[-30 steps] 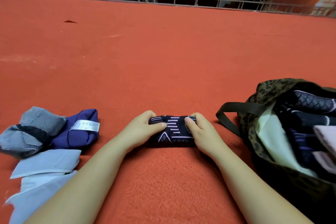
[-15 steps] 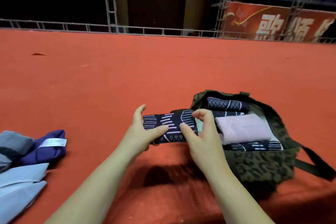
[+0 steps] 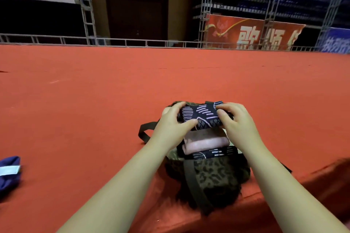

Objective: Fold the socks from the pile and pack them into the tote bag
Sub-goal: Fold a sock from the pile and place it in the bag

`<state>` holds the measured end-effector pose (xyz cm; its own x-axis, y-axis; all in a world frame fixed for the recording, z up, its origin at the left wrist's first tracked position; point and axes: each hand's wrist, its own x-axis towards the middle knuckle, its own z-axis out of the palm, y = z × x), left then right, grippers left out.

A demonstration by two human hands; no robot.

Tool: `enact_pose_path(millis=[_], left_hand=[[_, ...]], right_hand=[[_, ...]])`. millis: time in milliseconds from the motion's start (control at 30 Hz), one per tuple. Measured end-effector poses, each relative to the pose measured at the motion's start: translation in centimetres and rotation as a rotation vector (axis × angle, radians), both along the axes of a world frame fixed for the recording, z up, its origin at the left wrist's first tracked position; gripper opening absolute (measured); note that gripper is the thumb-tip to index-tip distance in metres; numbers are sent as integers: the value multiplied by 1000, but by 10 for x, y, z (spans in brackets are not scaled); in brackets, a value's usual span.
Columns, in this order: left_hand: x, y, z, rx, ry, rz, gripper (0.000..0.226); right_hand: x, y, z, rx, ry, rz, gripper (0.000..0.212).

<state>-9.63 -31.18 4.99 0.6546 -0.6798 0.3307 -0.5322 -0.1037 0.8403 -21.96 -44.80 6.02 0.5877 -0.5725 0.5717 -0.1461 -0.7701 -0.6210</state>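
Folded dark navy sock with pale lilac stripes and zigzag pattern [image 3: 203, 117], held level between both hands over the open mouth of the leopard-print fabric tote bag [image 3: 214, 178], just right of centre at about 5 o'clock from the middle of the view. Left hand [image 3: 171, 126] clamped on the sock's left end, thumb along the near edge, fingers curled over the far edge. Right hand [image 3: 235, 121] clamped on the right end, fingers curled over the top. Inside the bag, just below the held sock: a folded pale pink sock [image 3: 205, 143], and nearer still another dark patterned folded sock [image 3: 216, 153]. Dark bag strap [image 3: 144, 132] looped out at 9 o'clock from the bag, lying on the red carpeted surface [image 3: 94, 109]. Purple folded sock with white label [image 3: 8, 173] far off at 8 o'clock, cut by the frame edge.
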Motion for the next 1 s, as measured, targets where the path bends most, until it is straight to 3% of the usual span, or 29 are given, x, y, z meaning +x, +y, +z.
enact_pose_path(millis=[100,167,233,333,400,500,567,700,833,900,1000], left_hand=[[6,-5,-12,228,-91,21,51],[10,-4,-24,260,-147,35,46],[12,1,-28,270,-260,45,43],[16,5,-29,289,-358,43,51],[20,4,-32,316,-401,74,50],[25,-5,-34,288,-412,177,37],[27,-8,-33,251,-372,184,36],[30,-3,-34,180,-203,65,32],[36,25,-28,127,-154,-49,40],[39,49,-25,77,-86,-83,43],[53,100,-31,99,-67,-34,29]], right_hand=[[-2,-10,-6,-80,332,37,36],[-4,-12,-12,-140,470,-81,25],[-5,-12,-14,-207,456,-118,33],[0,-10,-18,-190,409,94,42],[7,-14,-28,-161,526,138,41],[15,-25,-37,-148,648,26,58],[15,-27,-35,-163,720,-2,52],[13,-21,-28,-232,666,-46,64],[22,16,-11,-184,370,0,73],[31,43,-4,-181,304,75,69],[58,86,-5,-221,281,212,59]])
